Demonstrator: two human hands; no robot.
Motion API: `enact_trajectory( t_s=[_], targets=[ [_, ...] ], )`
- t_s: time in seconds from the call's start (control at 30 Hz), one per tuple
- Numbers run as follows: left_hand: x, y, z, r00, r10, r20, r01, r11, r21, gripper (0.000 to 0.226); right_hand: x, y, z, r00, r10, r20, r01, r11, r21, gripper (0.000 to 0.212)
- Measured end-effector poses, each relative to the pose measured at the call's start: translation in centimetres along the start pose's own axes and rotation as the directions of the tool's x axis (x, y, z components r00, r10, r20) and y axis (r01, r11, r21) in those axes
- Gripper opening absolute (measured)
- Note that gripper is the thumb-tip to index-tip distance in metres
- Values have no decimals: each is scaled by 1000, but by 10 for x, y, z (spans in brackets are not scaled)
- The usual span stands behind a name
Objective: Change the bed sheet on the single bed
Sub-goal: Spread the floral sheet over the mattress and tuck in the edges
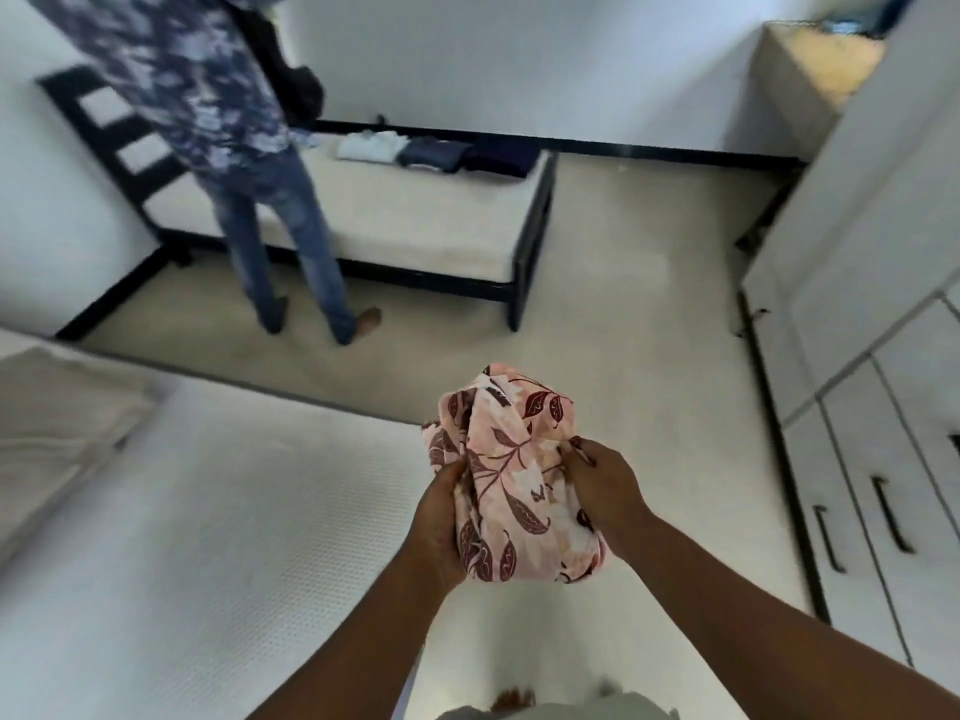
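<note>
So both hands, left hand (441, 517) and right hand (602, 485), grip the bundled floral bed sheet (511, 475) just off the bare mattress's (208, 537) right edge; mattress lies left.

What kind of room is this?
Most likely a shared bedroom. There are two beds: a bare white mattress nearby and a black-framed single bed by the far wall, plus a white wardrobe. Both hands hold a bundled floral bed sheet.

White walls (519, 59), beige floor (623, 304), white cabinets (883, 459).
</note>
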State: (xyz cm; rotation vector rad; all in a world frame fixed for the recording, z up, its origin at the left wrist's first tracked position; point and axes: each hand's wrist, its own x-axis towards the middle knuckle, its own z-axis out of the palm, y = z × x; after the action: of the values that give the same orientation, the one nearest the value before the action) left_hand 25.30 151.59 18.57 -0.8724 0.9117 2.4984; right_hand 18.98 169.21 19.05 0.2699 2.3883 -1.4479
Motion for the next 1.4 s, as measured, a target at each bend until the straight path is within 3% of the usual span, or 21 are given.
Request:
enact_trajectory(
  t_s=[0.23,0.33,0.53,0.67,0.73,0.83,0.93,1.0,1.07,1.13,1.2,1.3,1.4],
  targets=[
    [12,37,-47,961,131,-245,-184,961,-208,40,74,-51,67,961,-93,260,120,989,-91,31],
    [26,56,-50,905,210,-369,-311,920,-239,38,113,-71,90,920,-36,389,40,999,-2,30],
    [43,94,-37,784,391,-483,-582,734,-350,31,195,-104,127,702,208,681,-327,944,48,30],
    [46,101,-28,733,324,-598,-621,677,-395,44,216,-131,148,558,204,804,-369,929,20,34],
    [47,100,-25,658,279,-700,-653,675,-344,47,216,-144,159,533,189,825,-324,946,-8,35],
    [51,95,-21,465,270,-843,-734,650,-197,44,214,-158,178,482,172,859,-242,969,-58,35],
    [54,99,-12,249,371,-895,-766,640,52,35,212,-169,195,432,155,888,-174,981,-87,33],
    [60,103,-8,159,425,-891,-744,645,175,33,209,-175,206,412,147,899,-169,982,-83,29],
    [66,108,-11,92,465,-881,-675,679,288,55,205,-183,219,394,138,909,-170,983,-75,27],
    [73,113,-24,29,462,-886,-423,809,408,104,201,-192,231,368,135,920,-167,983,-77,26],
    [82,119,-40,15,469,-883,-245,858,451,124,197,-202,243,342,132,931,-123,988,-95,24],
    [97,135,-61,-17,539,-842,-269,809,523,106,196,-217,263,317,123,941,-7,992,-127,20],
    [104,155,-82,-50,519,-853,-432,759,487,58,202,-234,287,317,91,944,97,987,-128,18]
  ],
)
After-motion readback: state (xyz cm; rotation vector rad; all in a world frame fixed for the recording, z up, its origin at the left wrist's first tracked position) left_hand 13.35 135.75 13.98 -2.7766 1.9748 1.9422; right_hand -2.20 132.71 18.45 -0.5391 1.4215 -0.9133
